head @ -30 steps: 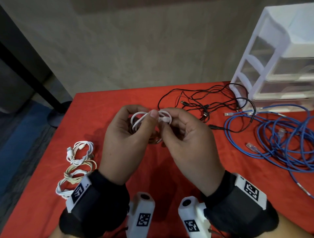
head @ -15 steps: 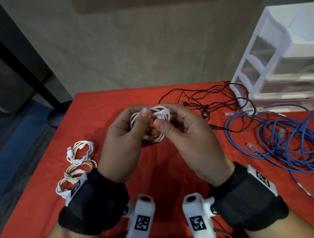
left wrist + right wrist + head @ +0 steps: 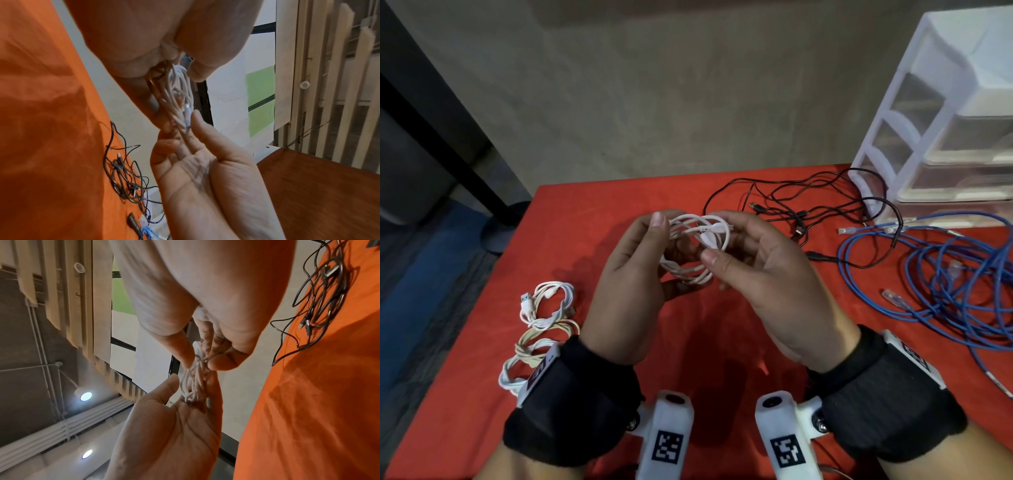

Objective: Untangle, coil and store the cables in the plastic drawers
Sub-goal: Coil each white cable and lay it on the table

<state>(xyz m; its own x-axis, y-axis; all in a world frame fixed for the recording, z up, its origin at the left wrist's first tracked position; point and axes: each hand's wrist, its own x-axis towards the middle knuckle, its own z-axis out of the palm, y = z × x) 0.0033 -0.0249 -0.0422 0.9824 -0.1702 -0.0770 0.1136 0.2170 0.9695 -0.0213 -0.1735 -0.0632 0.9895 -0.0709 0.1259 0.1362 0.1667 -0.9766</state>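
Note:
A small coil of white cable (image 3: 697, 246) is held above the red table (image 3: 592, 219) between both hands. My left hand (image 3: 654, 236) pinches its left side, thumb up in front, fingers behind (image 3: 133, 68). My right hand (image 3: 726, 250) pinches the right side, its thumb (image 3: 710, 256) just below a white plug that lies across the loops. In the right wrist view thumb and forefinger close on the coil (image 3: 197, 360). The plastic drawers (image 3: 945, 120) stand at the back right, all closed.
Three coiled cables (image 3: 544, 308) lie in a row at the table's left edge beside my left wrist. A tangle of black cables (image 3: 811, 212) lies in front of the drawers. A loose heap of blue cable (image 3: 945, 281) covers the right side.
The hands have drawn slightly apart and the coil now shows more fully between them. My right thumb has slid down to the plug end lying across the loops.

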